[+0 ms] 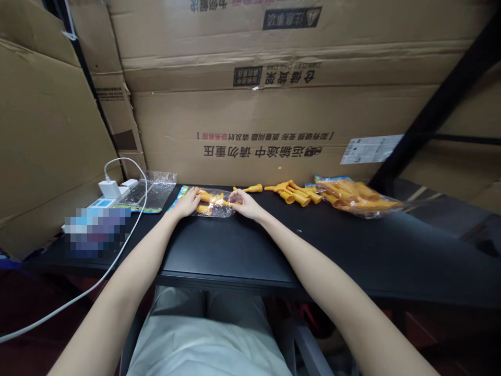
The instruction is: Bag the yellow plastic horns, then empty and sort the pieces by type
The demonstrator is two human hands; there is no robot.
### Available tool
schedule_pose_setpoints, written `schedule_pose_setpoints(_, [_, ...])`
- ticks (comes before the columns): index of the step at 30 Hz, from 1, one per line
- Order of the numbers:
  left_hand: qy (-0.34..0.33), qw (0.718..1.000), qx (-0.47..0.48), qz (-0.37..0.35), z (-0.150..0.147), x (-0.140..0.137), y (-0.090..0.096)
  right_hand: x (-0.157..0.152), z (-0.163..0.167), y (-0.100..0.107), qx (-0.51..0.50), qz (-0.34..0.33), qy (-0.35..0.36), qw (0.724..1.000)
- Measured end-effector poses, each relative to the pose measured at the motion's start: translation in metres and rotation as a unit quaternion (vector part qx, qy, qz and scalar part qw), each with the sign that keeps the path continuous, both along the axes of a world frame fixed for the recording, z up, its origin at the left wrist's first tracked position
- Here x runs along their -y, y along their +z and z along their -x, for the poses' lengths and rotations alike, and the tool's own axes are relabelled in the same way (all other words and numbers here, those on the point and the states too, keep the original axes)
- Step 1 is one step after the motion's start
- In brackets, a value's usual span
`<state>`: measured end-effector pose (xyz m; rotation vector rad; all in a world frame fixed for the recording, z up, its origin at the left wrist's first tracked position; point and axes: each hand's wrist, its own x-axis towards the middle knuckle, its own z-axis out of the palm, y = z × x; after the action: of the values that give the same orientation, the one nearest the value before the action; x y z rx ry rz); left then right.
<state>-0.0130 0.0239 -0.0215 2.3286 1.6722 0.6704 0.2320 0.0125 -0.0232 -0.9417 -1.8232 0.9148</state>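
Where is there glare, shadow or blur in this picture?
Head view: small glints on the clear bag under the left hand; head view: pixelation hides something at the left of the black desk; head view: dark shadow beneath the desk, softer detail toward the right edge.

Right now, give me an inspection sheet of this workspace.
Surface: black table, a pale speck right of centre.
Job's things: clear bag with yellow pieces between the hands; loose pieces toward the back; filled bag to their right.
Clutter: flat clear packet and a blurred-out item at left.
Hands: left hand on the bag; right hand at its right end, grip unclear.
Cables: white cable loops from a white charger past the table's front edge.
Surroundings: cardboard panels behind and left; dark post right.
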Motion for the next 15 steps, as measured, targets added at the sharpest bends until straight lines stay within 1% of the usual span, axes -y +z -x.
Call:
schedule_pose_setpoints(5, [0.004,1.0,0.018,-0.009,0.0,0.0,0.001,-0.001,-0.006,0.004,-0.02,0.03,-0.01,0.999])
schedule_pose_setpoints(10, [-0.002,1.0,0.019,0.0,-0.002,0.0,0.001,0.004,-0.011,0.011,-0.046,0.068,-0.024,0.996])
schedule_pose_setpoints(15, [-0.021,0.999,0.033,-0.015,-0.003,-0.001,-0.001,0.004,-0.01,0.011,-0.075,0.063,0.011,0.995])
